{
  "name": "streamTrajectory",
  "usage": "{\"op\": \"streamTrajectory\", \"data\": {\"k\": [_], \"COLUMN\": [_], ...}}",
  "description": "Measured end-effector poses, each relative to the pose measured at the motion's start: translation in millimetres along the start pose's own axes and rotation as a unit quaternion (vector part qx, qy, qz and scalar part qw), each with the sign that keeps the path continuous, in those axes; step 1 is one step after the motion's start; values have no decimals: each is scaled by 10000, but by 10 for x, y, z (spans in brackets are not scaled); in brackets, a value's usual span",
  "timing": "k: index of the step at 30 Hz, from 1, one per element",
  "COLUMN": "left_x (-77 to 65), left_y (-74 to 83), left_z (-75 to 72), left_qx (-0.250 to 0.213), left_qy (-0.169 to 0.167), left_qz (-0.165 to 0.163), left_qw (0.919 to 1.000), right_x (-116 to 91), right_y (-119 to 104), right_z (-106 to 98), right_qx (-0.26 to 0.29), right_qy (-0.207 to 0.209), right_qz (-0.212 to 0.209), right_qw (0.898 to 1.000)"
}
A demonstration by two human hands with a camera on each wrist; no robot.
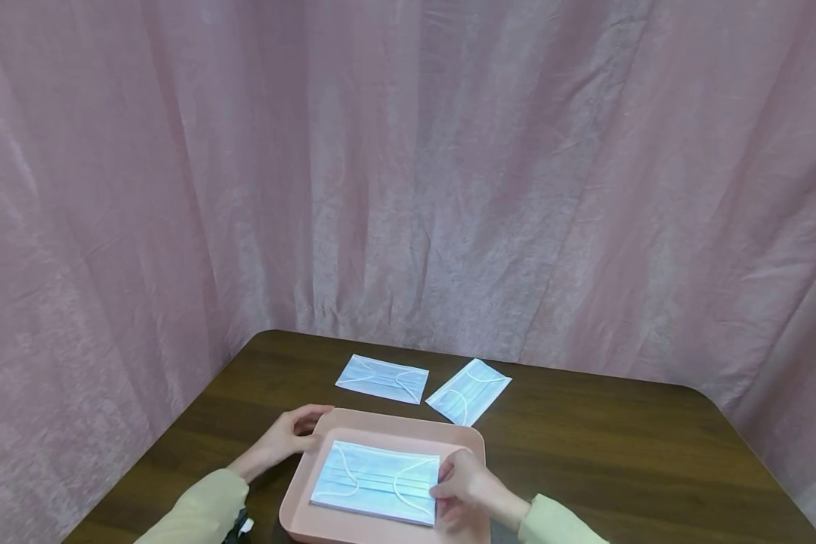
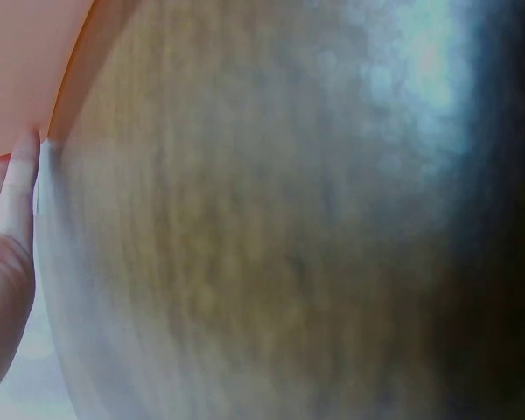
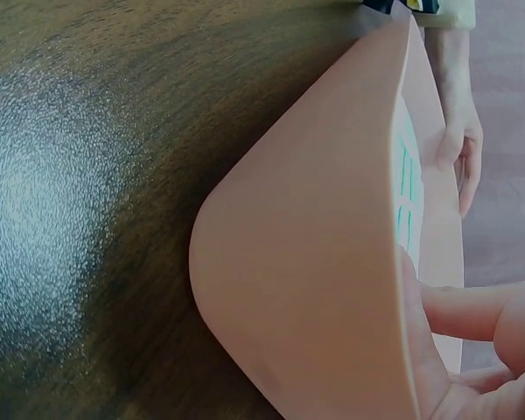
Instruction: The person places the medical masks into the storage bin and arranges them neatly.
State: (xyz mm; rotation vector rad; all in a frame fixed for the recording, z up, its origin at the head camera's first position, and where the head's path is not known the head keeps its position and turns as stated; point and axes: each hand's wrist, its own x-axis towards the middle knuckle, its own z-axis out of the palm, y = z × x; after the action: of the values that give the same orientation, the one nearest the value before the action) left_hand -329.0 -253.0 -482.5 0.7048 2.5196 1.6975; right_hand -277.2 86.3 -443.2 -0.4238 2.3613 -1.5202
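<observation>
A pink tray (image 1: 384,424) stands near the front of the table, with a stack of light blue face masks (image 1: 374,480) lying in it, ear loops on top. My left hand (image 1: 287,440) holds the tray's far left corner, thumb and fingers at the rim; in the left wrist view, its fingers (image 2: 19,188) touch the tray's outer side. At the stack's right edge, my right hand (image 1: 468,483) pinches the masks between thumb and bent fingers. How many masks it grips is hidden. The tray's wall (image 3: 306,227) partly covers the stack in the right wrist view.
Behind the tray, one face mask (image 1: 382,378) lies flat on the dark wooden table (image 1: 612,438). Another mask (image 1: 469,392) lies at an angle to its right, close to the tray's rim. A pink curtain (image 1: 408,181) hangs along the table's far edge.
</observation>
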Motion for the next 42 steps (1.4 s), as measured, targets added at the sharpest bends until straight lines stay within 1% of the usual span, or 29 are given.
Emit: {"op": "streamTrajectory", "data": {"k": [4,6,10,14,17,18,21,23,26,28,30,32,35,37,42], "left_x": [5,5,-1,-2,2,3,6,6,1,-6,-13,-16,-13,-9,3], "left_y": [-1,-1,-5,-10,-10,-7,-12,-20,-27,-30,-27,-25,-27,-29,-30], "left_z": [1,2,5,4,-1,-4,-9,-7,0,6,9,10,5,2,10], "left_qx": [-13,-30,-33,20,42,27,7,-5,-25,-38,-68,-91,-104,-109,-121], "left_qy": [-43,-50,-40,-29,-24,-17,4,9,12,-1,-7,-16,-18,-15,-34], "left_qz": [192,219,214,206,244,259,293,310,332,350,357,373,392,408,474], "left_qw": [9998,9997,9998,9998,9997,9997,9996,9995,9994,9994,9993,9993,9992,9991,9988], "right_x": [-10,-19,-39,-44,-14,1,65,119,206,270,325,381,454,508,619], "right_y": [-7,-12,-31,-94,-191,-225,-311,-320,-272,-202,-133,-70,12,69,234], "right_z": [-7,-16,-44,-125,-227,-268,-404,-502,-648,-738,-817,-881,-951,-984,-1051], "right_qx": [-166,-208,-310,-459,-90,139,754,977,1028,1006,942,951,727,358,-611], "right_qy": [-15,-43,-92,-40,-5,-2,64,195,526,845,1191,1503,1837,1975,2037], "right_qz": [93,87,-86,-291,-181,-116,-111,-358,-828,-1037,-1116,-1057,-950,-920,-941], "right_qw": [9998,9997,9994,9985,9998,9998,9971,9944,9898,9859,9821,9784,9757,9753,9726]}}
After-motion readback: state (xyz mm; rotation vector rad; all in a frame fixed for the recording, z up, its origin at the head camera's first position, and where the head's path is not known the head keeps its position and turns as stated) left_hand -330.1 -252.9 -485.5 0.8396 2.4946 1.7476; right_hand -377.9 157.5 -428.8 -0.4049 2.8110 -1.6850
